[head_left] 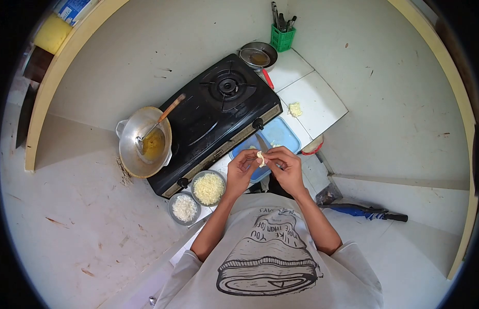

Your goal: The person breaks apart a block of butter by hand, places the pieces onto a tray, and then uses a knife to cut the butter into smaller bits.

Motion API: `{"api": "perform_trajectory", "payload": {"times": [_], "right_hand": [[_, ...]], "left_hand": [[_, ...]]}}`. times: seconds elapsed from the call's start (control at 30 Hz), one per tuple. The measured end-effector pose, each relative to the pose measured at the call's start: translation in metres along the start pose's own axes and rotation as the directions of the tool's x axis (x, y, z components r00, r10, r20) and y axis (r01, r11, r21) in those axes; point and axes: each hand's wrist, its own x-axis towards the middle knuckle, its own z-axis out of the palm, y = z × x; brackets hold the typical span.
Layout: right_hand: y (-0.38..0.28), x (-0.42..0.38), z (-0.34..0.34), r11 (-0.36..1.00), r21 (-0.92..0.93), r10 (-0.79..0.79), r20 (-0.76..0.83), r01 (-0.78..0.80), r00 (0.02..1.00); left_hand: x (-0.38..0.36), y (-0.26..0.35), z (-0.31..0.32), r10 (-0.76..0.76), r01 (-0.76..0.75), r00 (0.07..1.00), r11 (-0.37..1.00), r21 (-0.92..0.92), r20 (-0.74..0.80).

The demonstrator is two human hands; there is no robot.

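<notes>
Both my hands meet over a blue cutting board [290,135]. Between their fingertips is a small pale yellow piece of food [261,158]. My left hand [242,167] pinches it from one side, and my right hand [284,166] pinches it from the other. A knife [261,141] lies on the board just beyond my fingers, its handle hidden by my hands. Small pale bits are on the board near the blade. Two bowls stand left of my hands, one with yellowish shreds [208,188], one with whiter shreds [185,208].
A black gas stove [198,116] carries a wok [127,149] with oil and a wooden-handled spatula [170,109]. Beyond it are a small pan [270,50] and a green basket of utensils [283,38]. Pale shreds [295,109] lie on the tiles. An umbrella [358,211] is at the right.
</notes>
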Motion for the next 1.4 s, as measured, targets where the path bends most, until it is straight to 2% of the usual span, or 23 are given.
{"api": "perform_trajectory", "payload": {"times": [0.13,0.23,0.37,0.53,0.77,0.87,0.97,1.03,1.07,1.1,1.17,1.2,1.23,1.33,1.4], "right_hand": [[-0.008,0.001,0.012,0.991,0.111,-0.065,-0.080,0.073,0.995],[-0.012,-0.001,0.015,0.988,0.149,-0.037,-0.064,0.046,0.997],[-0.006,-0.001,0.011,0.995,0.092,-0.033,-0.050,0.037,0.998],[-0.008,0.000,0.008,0.998,0.026,-0.058,-0.079,0.060,0.995],[0.001,-0.003,0.010,1.000,-0.008,-0.008,-0.139,0.007,0.990],[0.001,-0.001,0.007,0.998,-0.057,0.011,-0.120,-0.018,0.993],[0.006,-0.001,0.004,0.994,-0.107,0.016,-0.127,-0.030,0.992],[0.041,0.000,-0.004,0.990,-0.136,0.016,-0.158,-0.038,0.987],[0.059,0.001,-0.008,0.979,-0.180,0.061,-0.169,-0.091,0.984],[0.081,0.001,-0.014,0.964,-0.224,0.103,-0.182,-0.143,0.978],[0.134,-0.004,-0.026,0.931,-0.265,0.209,-0.182,-0.253,0.961],[0.154,-0.008,-0.028,0.903,-0.360,0.183,-0.173,-0.235,0.968],[0.169,-0.012,-0.029,0.866,-0.450,0.158,-0.162,-0.216,0.974],[0.177,-0.018,-0.024,0.769,-0.623,0.112,-0.093,-0.146,0.989],[0.176,-0.020,-0.016,0.720,-0.683,0.115,-0.057,-0.122,0.992]], "left_hand": [[0.002,0.000,0.005,0.058,-0.055,0.996,0.997,0.055,-0.069],[0.003,-0.001,0.006,0.065,-0.059,0.995,0.995,0.079,-0.077],[0.005,0.003,0.002,-0.037,0.038,0.998,0.999,0.031,-0.055],[0.006,0.007,0.002,-0.022,0.022,1.000,1.000,0.006,-0.015],[0.007,0.008,0.002,-0.037,0.037,0.999,0.999,0.014,0.006],[0.008,0.006,-0.002,-0.037,0.036,0.999,0.998,0.050,0.027],[0.011,-0.009,-0.016,0.019,-0.030,0.999,0.972,0.233,0.048],[0.017,-0.019,-0.030,-0.061,0.022,0.997,0.843,0.538,0.054],[0.018,-0.029,-0.038,-0.101,0.043,0.994,0.741,0.670,0.047],[0.018,-0.050,-0.048,-0.022,-0.050,0.995,0.721,0.691,0.094],[0.017,-0.093,-0.072,-0.051,-0.097,0.985,0.630,0.770,0.165],[0.016,-0.114,-0.083,-0.069,-0.123,0.977,0.582,0.804,0.200],[0.015,-0.134,-0.093,0.018,-0.231,0.964,0.544,0.807,0.264],[0.012,-0.157,-0.097,0.122,-0.279,0.960,0.410,0.869,0.251],[0.012,-0.163,-0.096,0.120,-0.257,0.966,0.388,0.885,0.228]]}}
